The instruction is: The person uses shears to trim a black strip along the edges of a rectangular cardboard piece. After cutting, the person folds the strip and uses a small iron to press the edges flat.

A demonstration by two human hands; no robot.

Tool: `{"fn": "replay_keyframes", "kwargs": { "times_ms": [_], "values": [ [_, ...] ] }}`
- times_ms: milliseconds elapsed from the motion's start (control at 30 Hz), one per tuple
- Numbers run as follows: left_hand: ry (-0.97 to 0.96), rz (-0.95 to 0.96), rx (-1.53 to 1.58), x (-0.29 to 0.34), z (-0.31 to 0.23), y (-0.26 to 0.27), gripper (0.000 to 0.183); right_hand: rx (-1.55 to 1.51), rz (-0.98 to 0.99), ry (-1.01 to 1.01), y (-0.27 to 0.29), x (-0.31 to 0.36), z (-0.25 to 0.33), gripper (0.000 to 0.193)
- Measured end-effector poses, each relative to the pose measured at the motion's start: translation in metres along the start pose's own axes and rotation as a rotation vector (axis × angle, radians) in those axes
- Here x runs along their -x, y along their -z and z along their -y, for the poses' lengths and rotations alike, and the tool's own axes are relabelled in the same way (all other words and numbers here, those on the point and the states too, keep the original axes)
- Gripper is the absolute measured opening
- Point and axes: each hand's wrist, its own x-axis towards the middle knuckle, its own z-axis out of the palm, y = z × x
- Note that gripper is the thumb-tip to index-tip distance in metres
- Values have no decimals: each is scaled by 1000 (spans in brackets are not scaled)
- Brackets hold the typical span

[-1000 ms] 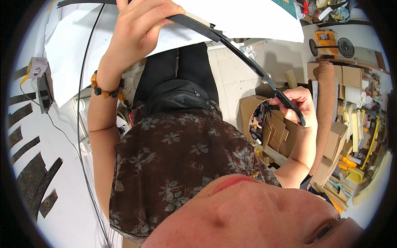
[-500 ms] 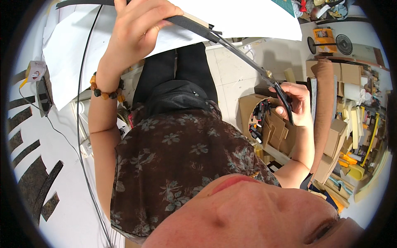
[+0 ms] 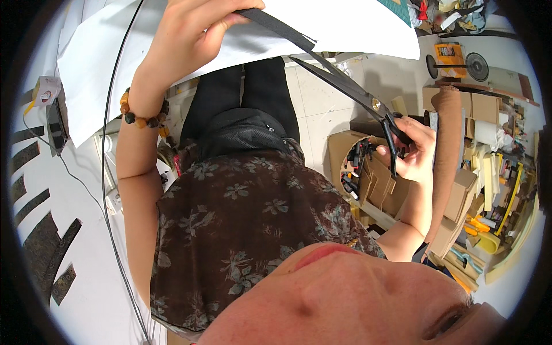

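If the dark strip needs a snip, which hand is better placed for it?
Probably the right. The right hand holds the scissors by their handles, blades parted and pointing toward the dark strip. The left hand is occupied gripping that strip.

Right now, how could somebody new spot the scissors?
Find the white sheet up top, then the right hand below its right end. It holds the scissors: long, open, with a gold pivot, unlike the plain dark strip the left hand pinches.

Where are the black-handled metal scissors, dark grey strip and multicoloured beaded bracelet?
Black-handled metal scissors (image 3: 376,104), head view: the pivot.
Dark grey strip (image 3: 280,29), head view: its middle.
Beaded bracelet (image 3: 140,123), head view: an amber bead.
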Motion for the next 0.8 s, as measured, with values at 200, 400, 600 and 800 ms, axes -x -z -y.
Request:
{"fn": "replay_keyframes", "kwargs": {
  "times_ms": [200,400,600,800],
  "values": [
    [22,16,5,-1,-1,2,24,39,-16,-18,4,0,2,39],
    [6,8,3,-1,1,1,24,141,9,1,11,0,4,38],
    [-25,-50,11,1,7,-5,22,205,-28,28,15,-4,12,39],
    [2,-38,60,-2,7,-2,23,304,-35,72,22,-7,16,38]
  ]
}}
